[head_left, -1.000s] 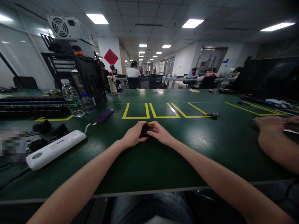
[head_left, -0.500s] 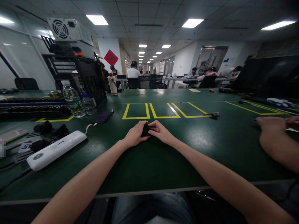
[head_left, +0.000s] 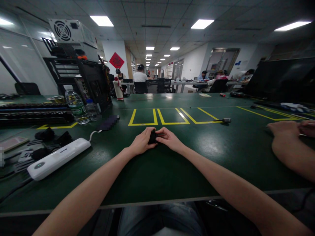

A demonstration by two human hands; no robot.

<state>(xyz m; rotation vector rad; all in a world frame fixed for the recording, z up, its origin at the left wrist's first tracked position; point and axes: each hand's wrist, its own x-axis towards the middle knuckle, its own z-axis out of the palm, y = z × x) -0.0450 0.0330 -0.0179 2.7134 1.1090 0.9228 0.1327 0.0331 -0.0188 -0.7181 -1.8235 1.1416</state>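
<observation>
Close in front of me, just above the green tabletop, my left hand is closed around a small black object. Its exact kind does not show, since the fingers cover much of it. My right hand is at the object's right side, thumb and fingertips pinched together there. Whatever lies between those fingertips is too small to make out. Both forearms reach in from the lower corners.
Yellow tape frames mark the table ahead, with a small metal-tipped part at one end. Left are a white power strip, cables, a water bottle and a computer case. Another person's hand rests at the right.
My two hands and the black object stay almost in place. The other person's hand at the right has shifted slightly.
</observation>
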